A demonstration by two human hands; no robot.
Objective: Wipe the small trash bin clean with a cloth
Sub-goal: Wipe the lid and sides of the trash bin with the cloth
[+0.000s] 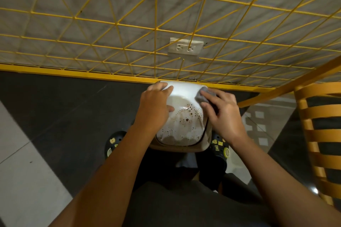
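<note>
White with brown dots, the small trash bin [181, 125] stands on the dark floor [64, 116] between the person's shoes [114, 143], its far edge against a yellow rail [92, 75]. The left hand [155, 103] grips the bin at 10 o'clock, fingers [164, 86] curled over the rim. At 2 o'clock the right hand [221, 112] holds a grey cloth [204, 96] bunched under bent fingers [208, 106], pressed on the bin's top.

The left hand [156, 103] and right hand [224, 114] cover the sides of the small trash bin [181, 129], the right hiding most of the grey cloth [204, 96], the bin partly masks the black shoes [113, 144], and the right edge cuts off the wooden chair [321, 134].
</note>
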